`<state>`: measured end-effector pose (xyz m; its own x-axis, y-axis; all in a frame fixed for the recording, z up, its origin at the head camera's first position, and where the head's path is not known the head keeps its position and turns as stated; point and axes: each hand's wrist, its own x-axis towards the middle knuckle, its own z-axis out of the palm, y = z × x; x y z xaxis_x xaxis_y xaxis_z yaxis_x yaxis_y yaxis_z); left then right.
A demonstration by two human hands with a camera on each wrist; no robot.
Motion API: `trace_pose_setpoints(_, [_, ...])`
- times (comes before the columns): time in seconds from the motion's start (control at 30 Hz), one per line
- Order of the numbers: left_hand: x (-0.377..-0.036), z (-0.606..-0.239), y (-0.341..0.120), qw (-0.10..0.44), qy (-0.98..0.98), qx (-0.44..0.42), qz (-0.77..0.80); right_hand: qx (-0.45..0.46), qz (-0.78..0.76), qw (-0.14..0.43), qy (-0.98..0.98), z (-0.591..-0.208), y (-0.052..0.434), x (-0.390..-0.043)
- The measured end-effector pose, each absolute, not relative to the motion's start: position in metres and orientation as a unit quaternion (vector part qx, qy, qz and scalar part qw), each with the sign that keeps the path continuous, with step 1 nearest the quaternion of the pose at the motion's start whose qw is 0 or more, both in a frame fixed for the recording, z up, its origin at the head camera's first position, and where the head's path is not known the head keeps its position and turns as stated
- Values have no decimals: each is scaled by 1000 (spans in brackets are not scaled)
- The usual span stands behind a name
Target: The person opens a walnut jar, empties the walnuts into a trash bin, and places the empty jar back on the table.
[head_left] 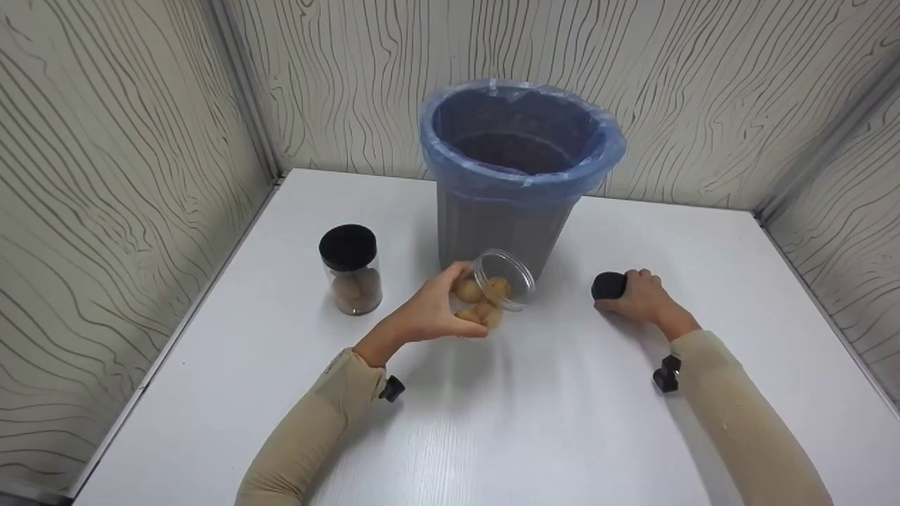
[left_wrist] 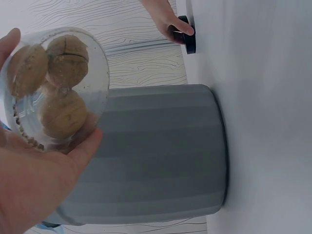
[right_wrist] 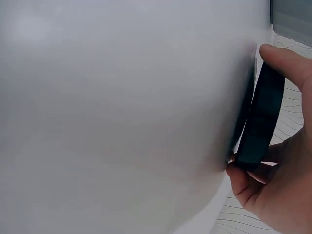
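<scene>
My left hand [head_left: 429, 309] grips a clear plastic jar [head_left: 517, 281], tilted with its uncovered mouth away from the palm. Inside are several round, tan, walnut-like pieces [left_wrist: 63, 114]; brown crumbs lie along the jar's bottom in the left wrist view. The jar is in front of the grey bin [head_left: 492, 235]. Off to the right, my right hand [head_left: 643, 299] holds a round black lid [head_left: 609, 286] by its edge, thumb on one side and fingers on the other. In the right wrist view the lid [right_wrist: 263, 117] is close over the white tabletop.
A second jar [head_left: 356, 289] with a black lid stands upright at the left, brown round pieces inside. A blue bag [head_left: 524, 186] lines the tall bin at the table's back. Wood-patterned panels [head_left: 337, 91] enclose the white table [head_left: 534, 436].
</scene>
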<state>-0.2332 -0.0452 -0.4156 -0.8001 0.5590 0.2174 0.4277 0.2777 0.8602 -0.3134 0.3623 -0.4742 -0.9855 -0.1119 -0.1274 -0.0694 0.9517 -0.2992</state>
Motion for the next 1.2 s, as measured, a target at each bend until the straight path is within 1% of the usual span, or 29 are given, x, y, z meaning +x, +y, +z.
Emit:
trace_pose_setpoints(0.43, [-232,-415,-44,63,808,303,502,-32,-139,77,987,-476,359,-314])
trace_pose_setpoints(0.73, [-233,-417,-45,60,789,319,521,-46,-127,68,988,-481,362,-314])
trace_pose_setpoints(0.97, [-232,-411,-46,60,794,314,518,-45,-124,70,989,-480,360,-315])
trace_pose_setpoints(1.2, [-233,-408,-48,43,788,317,526,-54,-116,59,990,-472,358,-313])
